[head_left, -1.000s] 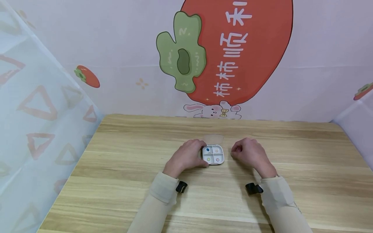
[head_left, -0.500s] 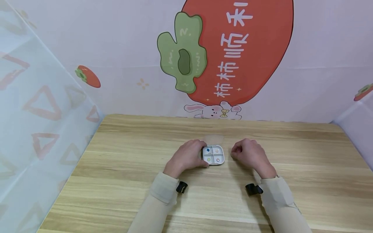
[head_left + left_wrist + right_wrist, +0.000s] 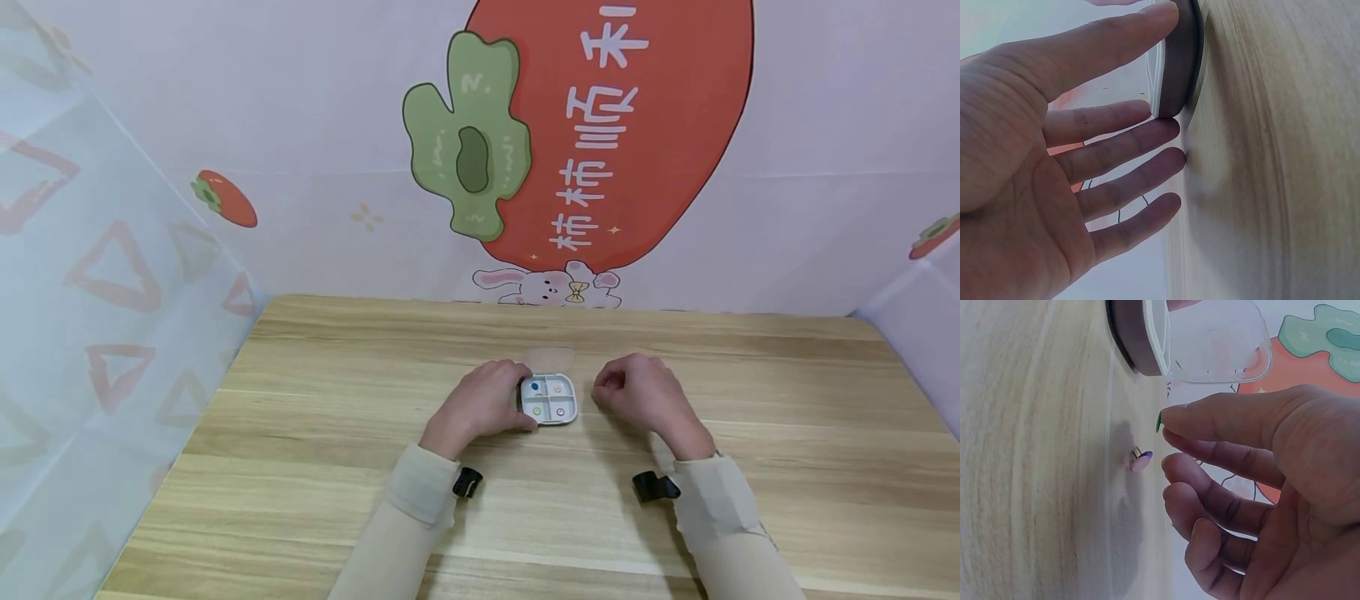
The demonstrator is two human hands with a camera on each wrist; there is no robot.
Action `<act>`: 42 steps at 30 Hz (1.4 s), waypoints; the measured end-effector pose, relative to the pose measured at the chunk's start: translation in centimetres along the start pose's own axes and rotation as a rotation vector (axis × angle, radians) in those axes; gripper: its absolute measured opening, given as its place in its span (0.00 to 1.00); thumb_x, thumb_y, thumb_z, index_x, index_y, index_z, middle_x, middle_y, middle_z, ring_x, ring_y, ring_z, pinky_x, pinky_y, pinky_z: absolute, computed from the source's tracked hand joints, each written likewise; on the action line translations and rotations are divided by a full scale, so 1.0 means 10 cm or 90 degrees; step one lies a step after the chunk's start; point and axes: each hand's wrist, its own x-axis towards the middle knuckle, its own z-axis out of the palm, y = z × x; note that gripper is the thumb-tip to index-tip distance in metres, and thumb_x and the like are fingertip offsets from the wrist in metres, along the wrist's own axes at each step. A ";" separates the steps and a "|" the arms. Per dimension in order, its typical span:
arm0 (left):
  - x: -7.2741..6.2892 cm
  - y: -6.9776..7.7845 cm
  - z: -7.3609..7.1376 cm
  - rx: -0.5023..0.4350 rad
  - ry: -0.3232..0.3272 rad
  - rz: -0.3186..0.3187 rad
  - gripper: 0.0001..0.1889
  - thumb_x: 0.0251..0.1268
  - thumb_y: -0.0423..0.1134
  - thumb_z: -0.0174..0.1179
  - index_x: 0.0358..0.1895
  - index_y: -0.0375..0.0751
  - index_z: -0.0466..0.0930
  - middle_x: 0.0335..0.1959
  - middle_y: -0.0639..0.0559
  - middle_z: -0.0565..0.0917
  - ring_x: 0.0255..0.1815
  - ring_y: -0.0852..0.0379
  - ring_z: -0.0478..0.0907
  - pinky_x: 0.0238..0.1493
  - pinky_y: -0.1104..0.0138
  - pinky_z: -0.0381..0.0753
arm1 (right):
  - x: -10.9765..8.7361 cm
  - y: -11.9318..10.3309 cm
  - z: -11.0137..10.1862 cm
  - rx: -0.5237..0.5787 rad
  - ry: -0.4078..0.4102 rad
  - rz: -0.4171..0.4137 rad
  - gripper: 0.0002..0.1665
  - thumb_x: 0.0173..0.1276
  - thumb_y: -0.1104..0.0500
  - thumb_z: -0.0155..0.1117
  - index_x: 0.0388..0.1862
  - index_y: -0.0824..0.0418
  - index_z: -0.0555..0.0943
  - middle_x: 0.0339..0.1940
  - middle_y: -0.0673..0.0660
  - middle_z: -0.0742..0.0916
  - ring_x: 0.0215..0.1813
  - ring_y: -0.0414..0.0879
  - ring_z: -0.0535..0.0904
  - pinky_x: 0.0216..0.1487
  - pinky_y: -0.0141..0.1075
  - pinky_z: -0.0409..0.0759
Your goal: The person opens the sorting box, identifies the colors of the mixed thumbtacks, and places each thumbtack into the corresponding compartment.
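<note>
A small white box [image 3: 549, 408] with four-way dividers lies open on the table, its clear lid [image 3: 550, 359] folded back behind it. Each compartment holds a tiny coloured piece, one of them blue [image 3: 535, 386]. My left hand [image 3: 483, 400] grips the box's left side, thumb at the front and fingers at the back. In the left wrist view the box's dark outer side [image 3: 1180, 59] shows by the thumb. To the right, my right hand [image 3: 641, 393] pinches a tiny green piece [image 3: 1159, 422] between thumb and index finger. Under it stands a small pink-and-purple stud [image 3: 1140, 461] with a metallic shank.
The wood-grain table [image 3: 315, 467] reaches back to a white printed cloth [image 3: 322, 117] with a large red persimmon picture. More cloth [image 3: 135, 333] hangs along the left edge. Black wrist cameras [image 3: 467, 482] sit at both cuffs.
My right hand has shifted very slightly left, still beside the box. My left hand and the box have stayed in place. The left side cloth has swayed a little to the right.
</note>
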 end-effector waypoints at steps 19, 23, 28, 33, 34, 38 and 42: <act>-0.01 0.00 -0.01 -0.012 -0.010 -0.010 0.35 0.49 0.47 0.81 0.61 0.39 0.81 0.49 0.51 0.83 0.44 0.56 0.76 0.52 0.63 0.78 | -0.02 -0.09 -0.03 0.081 0.063 -0.010 0.02 0.64 0.63 0.74 0.36 0.58 0.90 0.31 0.53 0.87 0.34 0.50 0.76 0.36 0.40 0.76; -0.01 0.00 -0.01 -0.013 -0.010 -0.012 0.35 0.49 0.48 0.81 0.61 0.39 0.81 0.50 0.51 0.83 0.45 0.56 0.76 0.52 0.63 0.78 | -0.02 -0.10 -0.02 0.107 0.071 -0.016 0.03 0.65 0.63 0.74 0.37 0.58 0.90 0.32 0.53 0.86 0.35 0.50 0.76 0.36 0.41 0.77; -0.01 -0.01 -0.01 -0.017 -0.010 -0.008 0.35 0.49 0.47 0.81 0.61 0.39 0.81 0.49 0.51 0.83 0.43 0.56 0.76 0.51 0.63 0.78 | -0.02 -0.12 -0.03 0.133 0.067 -0.014 0.03 0.65 0.63 0.74 0.37 0.58 0.90 0.32 0.53 0.86 0.35 0.50 0.76 0.36 0.41 0.77; -0.01 -0.02 -0.01 -0.018 -0.009 -0.003 0.34 0.49 0.47 0.81 0.61 0.39 0.81 0.48 0.51 0.83 0.43 0.56 0.76 0.50 0.64 0.78 | -0.03 -0.14 -0.03 0.150 0.064 -0.019 0.03 0.65 0.63 0.73 0.37 0.57 0.90 0.31 0.52 0.86 0.34 0.50 0.76 0.35 0.39 0.77; -0.01 -0.02 -0.01 -0.018 -0.009 -0.003 0.34 0.49 0.47 0.81 0.61 0.39 0.81 0.48 0.51 0.83 0.43 0.56 0.75 0.50 0.64 0.78 | -0.03 -0.14 -0.03 0.153 0.064 -0.020 0.02 0.65 0.63 0.73 0.37 0.57 0.90 0.31 0.52 0.86 0.34 0.50 0.76 0.34 0.39 0.77; -0.01 -0.02 -0.01 -0.016 -0.009 -0.002 0.35 0.50 0.48 0.81 0.61 0.39 0.81 0.48 0.51 0.83 0.43 0.57 0.75 0.50 0.64 0.78 | -0.03 -0.15 -0.02 0.170 0.061 -0.023 0.02 0.65 0.63 0.74 0.37 0.57 0.90 0.31 0.52 0.86 0.34 0.49 0.77 0.34 0.38 0.77; -0.01 -0.02 0.00 -0.014 -0.009 0.000 0.34 0.50 0.48 0.81 0.61 0.39 0.81 0.48 0.51 0.83 0.43 0.57 0.76 0.50 0.64 0.78 | -0.03 -0.14 -0.01 0.187 0.060 -0.028 0.03 0.65 0.63 0.74 0.37 0.57 0.90 0.31 0.52 0.86 0.33 0.50 0.77 0.33 0.37 0.77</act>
